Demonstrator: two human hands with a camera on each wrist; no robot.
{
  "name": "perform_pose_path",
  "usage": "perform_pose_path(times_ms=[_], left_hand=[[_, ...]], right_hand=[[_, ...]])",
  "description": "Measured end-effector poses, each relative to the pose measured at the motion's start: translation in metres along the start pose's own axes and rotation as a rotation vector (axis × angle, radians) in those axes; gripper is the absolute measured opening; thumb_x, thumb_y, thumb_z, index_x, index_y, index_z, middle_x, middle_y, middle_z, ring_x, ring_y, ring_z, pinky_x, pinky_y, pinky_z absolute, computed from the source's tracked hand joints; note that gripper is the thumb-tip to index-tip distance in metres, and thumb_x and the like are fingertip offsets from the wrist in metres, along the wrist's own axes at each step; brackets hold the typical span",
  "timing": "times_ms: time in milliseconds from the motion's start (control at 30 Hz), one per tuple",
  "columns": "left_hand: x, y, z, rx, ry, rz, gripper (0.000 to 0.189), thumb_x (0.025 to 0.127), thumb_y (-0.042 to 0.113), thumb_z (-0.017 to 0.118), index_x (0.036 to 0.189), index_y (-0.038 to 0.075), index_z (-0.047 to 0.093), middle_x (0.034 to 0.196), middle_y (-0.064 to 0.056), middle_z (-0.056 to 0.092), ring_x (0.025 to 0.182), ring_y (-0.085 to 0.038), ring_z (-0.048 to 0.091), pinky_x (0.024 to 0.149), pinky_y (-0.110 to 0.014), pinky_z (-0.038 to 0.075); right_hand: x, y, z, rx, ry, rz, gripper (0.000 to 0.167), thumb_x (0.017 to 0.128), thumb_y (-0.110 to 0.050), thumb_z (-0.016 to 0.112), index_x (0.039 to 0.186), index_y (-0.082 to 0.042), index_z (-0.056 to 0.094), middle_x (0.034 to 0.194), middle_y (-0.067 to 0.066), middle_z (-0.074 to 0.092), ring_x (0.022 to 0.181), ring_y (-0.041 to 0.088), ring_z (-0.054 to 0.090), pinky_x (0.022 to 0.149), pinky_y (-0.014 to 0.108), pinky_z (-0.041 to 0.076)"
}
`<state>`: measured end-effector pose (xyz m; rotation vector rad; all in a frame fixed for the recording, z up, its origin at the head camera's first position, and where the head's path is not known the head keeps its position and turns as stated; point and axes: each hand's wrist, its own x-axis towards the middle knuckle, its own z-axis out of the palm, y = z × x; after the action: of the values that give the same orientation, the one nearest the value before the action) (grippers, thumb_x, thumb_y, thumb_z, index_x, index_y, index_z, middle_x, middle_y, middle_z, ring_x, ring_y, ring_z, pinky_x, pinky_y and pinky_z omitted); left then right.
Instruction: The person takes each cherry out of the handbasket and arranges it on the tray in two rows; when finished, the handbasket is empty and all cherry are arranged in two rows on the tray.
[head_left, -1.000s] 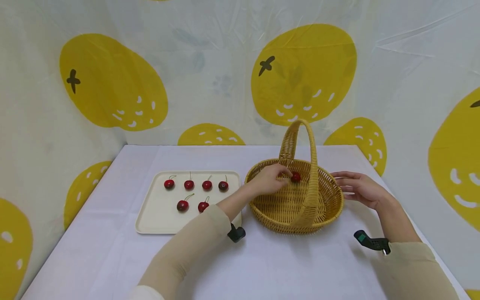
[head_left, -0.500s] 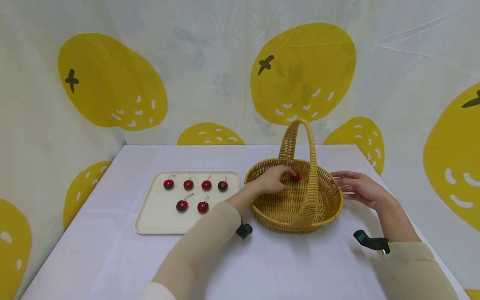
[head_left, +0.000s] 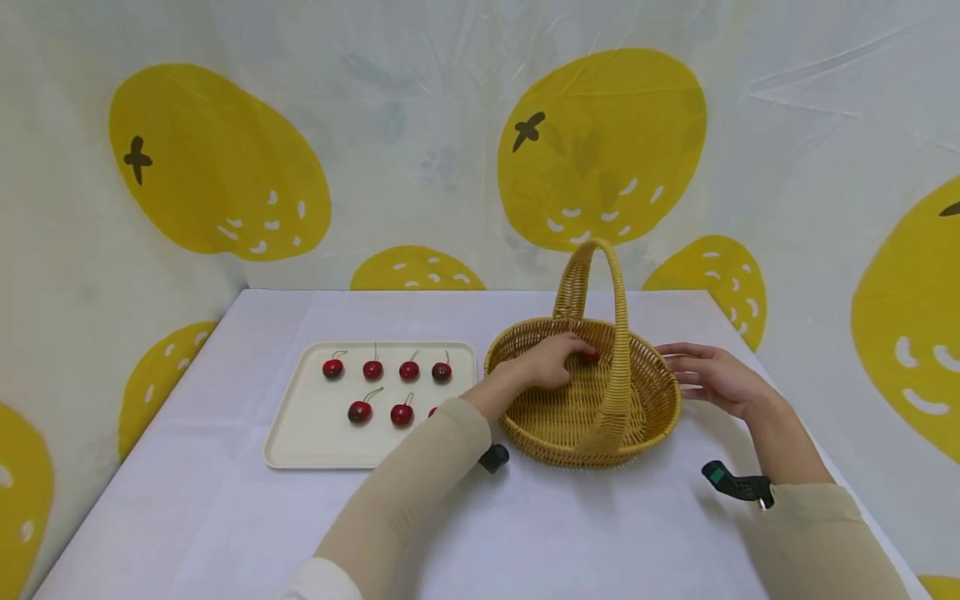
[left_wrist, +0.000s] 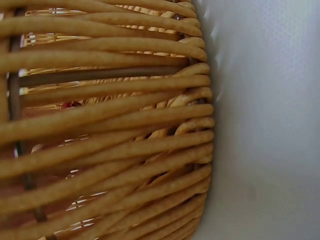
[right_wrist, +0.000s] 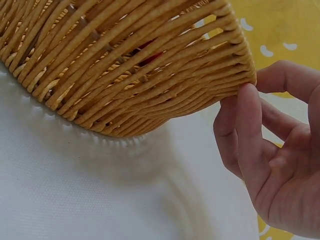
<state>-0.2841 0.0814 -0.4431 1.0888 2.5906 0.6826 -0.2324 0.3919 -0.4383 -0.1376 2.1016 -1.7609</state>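
A brown wicker basket point(head_left: 525, 437) with a tall arched handle point(head_left: 619, 367) stands right of centre. Inside it lies a red cherry point(head_left: 590, 357), which also shows through the weave in the right wrist view. My left hand point(head_left: 546, 362) reaches into the basket from the left, fingers over the cherry and partly covering it; the fingertips are hidden, so a grip is unclear. Outside the right rim, my right hand point(head_left: 716, 375) rests lightly extended fingertips on the basket. In the left wrist view, the basket's wall point(left_wrist: 115, 115) blocks nearly all of the hand.
Left of the basket sits a cream tray point(head_left: 307, 442) with several stemmed cherries in rows. One cherry point(head_left: 432, 412) is partly covered by the left sleeve point(head_left: 420, 467). A white cloth covers the table point(head_left: 570, 542); a fruit-patterned curtain point(head_left: 420, 150) hangs behind.
My left hand has moved slightly to the right and further over the cherry in the basket, covering more of it. The right hand and the basket look still.
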Motion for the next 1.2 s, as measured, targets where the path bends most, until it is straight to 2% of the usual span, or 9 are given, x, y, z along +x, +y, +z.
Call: perform_pose_path(times_ms=[200,400,567,667,800,900,1033,1200], left_hand=[[0.0033,0.0006,0.0038,0.104,-0.008,0.02,0.061,0.092,-0.007,0.056,0.15,0.013,0.054,0.152,-0.009,0.047,0.142,-0.021,0.042,0.114,-0.024,0.031],[0.0045,-0.0001,0.0037,0.109,0.039,0.023,0.043,0.097,0.005,0.066,0.14,0.012,0.062,0.141,-0.006,0.054,0.135,-0.02,0.047,0.113,-0.026,0.034],[0.0059,-0.0023,0.0058,0.122,0.073,0.008,0.037,0.097,0.006,0.069,0.132,0.014,0.063,0.132,-0.003,0.057,0.129,-0.017,0.05,0.107,-0.025,0.039],[0.0064,-0.002,0.0062,0.15,0.073,0.01,0.044,0.096,0.001,0.066,0.138,0.015,0.061,0.138,-0.004,0.054,0.131,-0.017,0.049,0.108,-0.025,0.039],[0.0063,0.0004,0.0057,0.202,0.026,0.016,0.056,0.097,-0.005,0.057,0.149,0.016,0.054,0.153,-0.007,0.044,0.14,-0.022,0.043,0.115,-0.029,0.033],[0.0066,0.0017,0.0058,0.228,-0.004,0.014,0.058,0.098,-0.005,0.05,0.152,0.016,0.051,0.158,-0.006,0.04,0.145,-0.023,0.038,0.119,-0.031,0.027],[0.0069,0.0014,0.006,0.24,0.025,0.013,0.052,0.099,-0.002,0.052,0.148,0.014,0.055,0.149,-0.005,0.049,0.139,-0.021,0.045,0.115,-0.027,0.032],[0.0067,-0.0003,0.0049,0.241,0.081,0.044,0.035,0.098,0.002,0.06,0.131,0.012,0.066,0.126,-0.003,0.061,0.117,-0.016,0.055,0.099,-0.024,0.043]], right_hand=[[0.0008,0.0021,0.0005,-0.01,0.022,0.009,0.047,0.108,-0.023,0.057,0.146,0.002,0.047,0.116,-0.007,0.071,0.105,0.015,0.07,0.086,0.035,0.059],[0.0016,0.0015,0.0003,-0.01,0.017,0.012,0.052,0.108,-0.021,0.055,0.15,0.006,0.04,0.116,-0.007,0.07,0.104,0.015,0.069,0.085,0.035,0.059],[0.0011,0.0,0.0012,-0.002,0.017,0.011,0.051,0.108,-0.02,0.055,0.149,0.006,0.041,0.116,-0.007,0.071,0.104,0.015,0.07,0.084,0.034,0.059],[0.001,-0.0007,0.0019,-0.002,0.017,0.008,0.05,0.108,-0.021,0.056,0.148,0.005,0.043,0.116,-0.007,0.071,0.104,0.014,0.07,0.085,0.035,0.059],[0.0013,-0.0008,0.0023,-0.005,0.019,0.011,0.048,0.108,-0.022,0.057,0.148,0.003,0.045,0.116,-0.008,0.071,0.104,0.014,0.07,0.085,0.035,0.059],[0.0014,-0.0002,0.0019,-0.005,0.019,0.014,0.049,0.108,-0.021,0.056,0.148,0.003,0.044,0.116,-0.008,0.07,0.104,0.014,0.07,0.085,0.035,0.059],[0.0013,0.0,0.0017,-0.007,0.014,0.013,0.052,0.108,-0.021,0.055,0.15,0.006,0.039,0.116,-0.008,0.07,0.104,0.014,0.069,0.085,0.034,0.059],[0.0015,0.0005,0.0012,-0.011,0.018,0.018,0.053,0.108,-0.021,0.055,0.151,0.007,0.038,0.116,-0.008,0.07,0.104,0.014,0.069,0.085,0.034,0.059]])
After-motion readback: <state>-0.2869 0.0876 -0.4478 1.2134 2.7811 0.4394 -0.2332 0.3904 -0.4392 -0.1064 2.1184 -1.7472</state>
